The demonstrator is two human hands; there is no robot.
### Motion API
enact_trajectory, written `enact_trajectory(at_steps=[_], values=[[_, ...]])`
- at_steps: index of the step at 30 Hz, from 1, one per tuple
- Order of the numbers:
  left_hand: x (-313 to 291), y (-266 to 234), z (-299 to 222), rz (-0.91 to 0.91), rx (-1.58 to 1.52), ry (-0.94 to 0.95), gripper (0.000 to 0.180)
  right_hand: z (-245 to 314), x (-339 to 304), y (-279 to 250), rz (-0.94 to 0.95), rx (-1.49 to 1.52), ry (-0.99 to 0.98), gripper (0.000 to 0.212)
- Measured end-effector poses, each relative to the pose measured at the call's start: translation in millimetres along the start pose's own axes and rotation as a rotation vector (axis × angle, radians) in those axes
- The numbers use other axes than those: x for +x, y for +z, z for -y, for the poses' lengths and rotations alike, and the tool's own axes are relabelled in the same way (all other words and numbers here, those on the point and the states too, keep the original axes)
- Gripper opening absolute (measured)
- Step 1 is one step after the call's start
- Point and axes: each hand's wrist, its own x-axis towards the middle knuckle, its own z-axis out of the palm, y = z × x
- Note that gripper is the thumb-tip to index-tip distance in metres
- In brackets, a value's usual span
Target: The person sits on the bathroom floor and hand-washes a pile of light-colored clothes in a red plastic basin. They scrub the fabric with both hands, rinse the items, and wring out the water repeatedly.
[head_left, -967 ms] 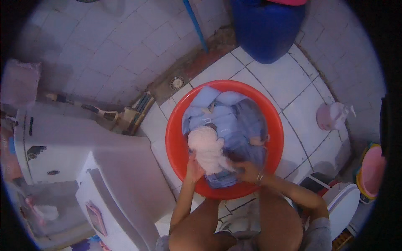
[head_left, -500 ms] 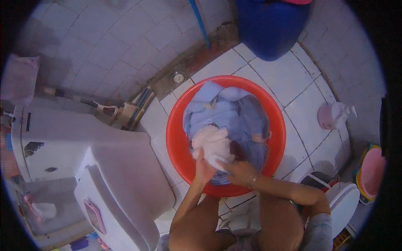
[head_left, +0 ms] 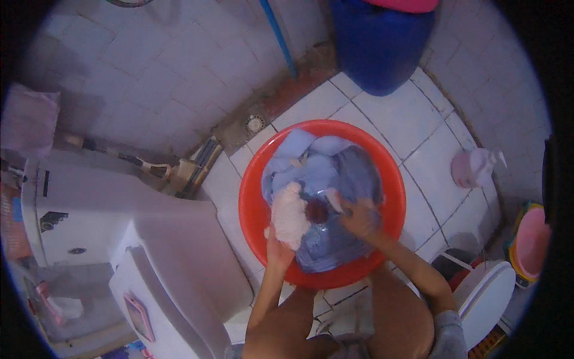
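A round red tub (head_left: pixel 246 206) stands between my knees, filled with wet blue clothes (head_left: pixel 320 170). My left hand (head_left: pixel 279 248) grips the lower edge of a bunched cream-coloured cloth (head_left: pixel 288 212) at the tub's left side. Over the right half of the clothes, my right hand (head_left: pixel 360 218) is closed on a small whitish-pink object (head_left: pixel 333 199); blur hides its exact kind. Between the two hands lies a dark red patch (head_left: pixel 317 211) that I cannot identify.
A white toilet (head_left: pixel 173 239) with a pink-framed phone (head_left: pixel 139 317) on its lid is at the left. Far off stands a blue barrel (head_left: pixel 382 48). A pump bottle (head_left: pixel 472 167) and a pink basin (head_left: pixel 531 244) are at the right, near a round white lid (head_left: pixel 487 299).
My hands have moved apart. The left has shifted slightly left with the cream cloth; the right has moved up and right, away from it, with the small pale object.
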Motion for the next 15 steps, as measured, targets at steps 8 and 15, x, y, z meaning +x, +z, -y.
enact_trajectory(at_steps=[8, 15], values=[[-5.8, -44.0, 6.5, -0.025, 0.024, -0.148, 0.045, 63.0, -29.9, 19.8, 0.31, -0.038, -0.276, 0.063], [-13.5, -22.4, 8.7, -0.029, -0.042, -0.191, 0.048, 40.4, -16.4, 29.1, 0.237, -0.135, -0.212, 0.061]])
